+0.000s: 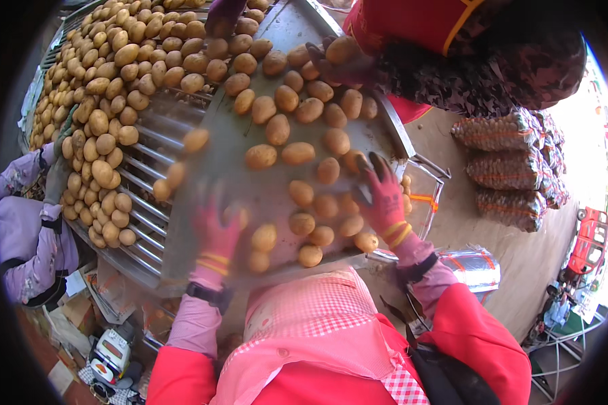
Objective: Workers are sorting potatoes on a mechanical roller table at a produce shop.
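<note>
Before me a metal sorting table (223,147) carries many loose potatoes (298,153). My left hand (217,225), in a pink glove and blurred, hovers over the table's left part with its fingers apart. A blurred potato (240,218) lies by its thumb, and whether they touch I cannot tell. At the table's right side, my right hand (386,197), gloved in pink with dark fingertips, has its fingers spread beside another potato (353,161). Metal rollers (149,152) adjoin the table on the left, heaped with potatoes farther back.
Across the table, a co-worker's gloved hand (334,66) is at a potato. Another person's sleeve (45,263) is at the left. Filled mesh sacks (506,169) are stacked on the floor to the right. An open bag frame (430,197) hangs off the table's right edge. A scale-like device (110,354) stands lower left.
</note>
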The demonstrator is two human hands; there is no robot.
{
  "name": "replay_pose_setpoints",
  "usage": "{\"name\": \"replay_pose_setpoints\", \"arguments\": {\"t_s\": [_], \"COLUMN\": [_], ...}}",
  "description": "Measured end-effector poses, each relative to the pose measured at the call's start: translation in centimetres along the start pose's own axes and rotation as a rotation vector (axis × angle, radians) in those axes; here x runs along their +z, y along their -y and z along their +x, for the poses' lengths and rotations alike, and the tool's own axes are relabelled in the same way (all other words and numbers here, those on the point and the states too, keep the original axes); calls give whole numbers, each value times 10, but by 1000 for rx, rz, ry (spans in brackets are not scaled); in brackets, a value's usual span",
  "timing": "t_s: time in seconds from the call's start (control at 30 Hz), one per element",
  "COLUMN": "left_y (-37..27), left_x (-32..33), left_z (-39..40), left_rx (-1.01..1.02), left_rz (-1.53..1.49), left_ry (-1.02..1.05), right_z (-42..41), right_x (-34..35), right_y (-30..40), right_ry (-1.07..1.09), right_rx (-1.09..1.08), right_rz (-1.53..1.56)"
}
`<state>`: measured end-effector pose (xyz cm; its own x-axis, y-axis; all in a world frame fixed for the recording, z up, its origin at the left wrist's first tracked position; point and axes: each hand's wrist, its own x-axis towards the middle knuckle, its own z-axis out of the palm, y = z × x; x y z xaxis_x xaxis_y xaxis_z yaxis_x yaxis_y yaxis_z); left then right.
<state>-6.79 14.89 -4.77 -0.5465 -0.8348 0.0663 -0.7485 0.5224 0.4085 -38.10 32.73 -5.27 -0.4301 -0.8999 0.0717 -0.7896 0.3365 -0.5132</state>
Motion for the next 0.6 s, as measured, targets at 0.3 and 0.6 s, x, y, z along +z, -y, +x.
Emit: {"name": "replay_pose_setpoints", "arguments": {"t_s": [0.3, 0.6], "left_y": [129, -53], "left_x": [-1, 21], "left_z": [37, -51], "left_rx": [-410, 212], "left_rz": [-59, -34], "left_ry": [-5, 422], "right_z": [113, 31], "right_x": [124, 74], "right_y": [148, 82], "right_ry": [392, 561], "right_rx": [153, 98], "right_rz": [-31, -145]}}
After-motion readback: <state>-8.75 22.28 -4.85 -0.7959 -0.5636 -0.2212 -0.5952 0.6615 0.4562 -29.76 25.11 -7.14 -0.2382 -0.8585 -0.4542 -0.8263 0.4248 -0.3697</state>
